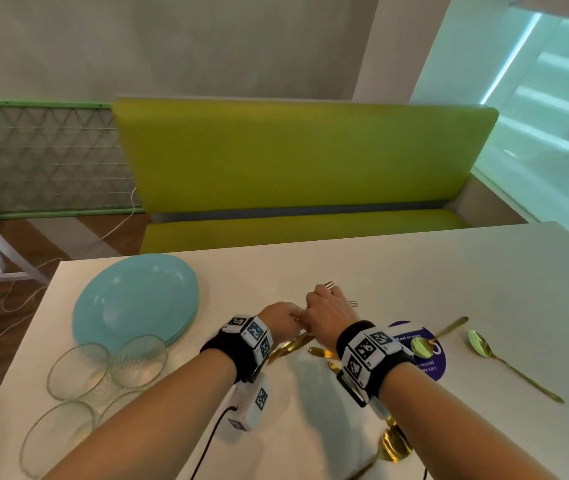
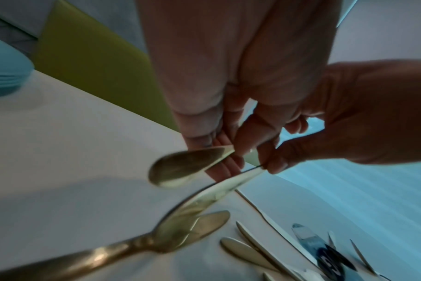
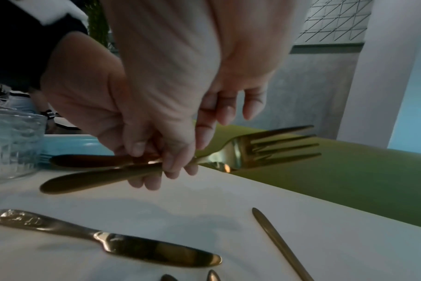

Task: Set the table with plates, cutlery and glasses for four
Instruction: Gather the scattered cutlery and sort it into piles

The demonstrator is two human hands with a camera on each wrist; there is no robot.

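Sorting the gold cutlery is the step in hand, judging by both hands meeting over the middle of the table [image 1: 414,271]. Nothing is laid out for four yet: at the left the glasses [image 1: 110,368] stand bunched near the front edge, with the stack of blue plates [image 1: 137,299] just behind them. The left hand [image 1: 281,318] has its fingers curled onto the handles of the forks [image 3: 264,150]; the right hand [image 1: 328,313] pinches the same handles, tines pointing away toward the green bench [image 1: 293,161]. Which hand bears the load I cannot tell. The next move likely calls for parting the forks and carrying each to its own place, so the grip must loosen on one handle at a time without dropping the rest. Under the wrists a knife [image 3: 144,249] and more handles lie loose, and to the right two spoons [image 1: 505,362] rest near a purple disc [image 1: 428,351]. These scattered pieces, and the plates not yet dealt out, stand in the way of clean settings
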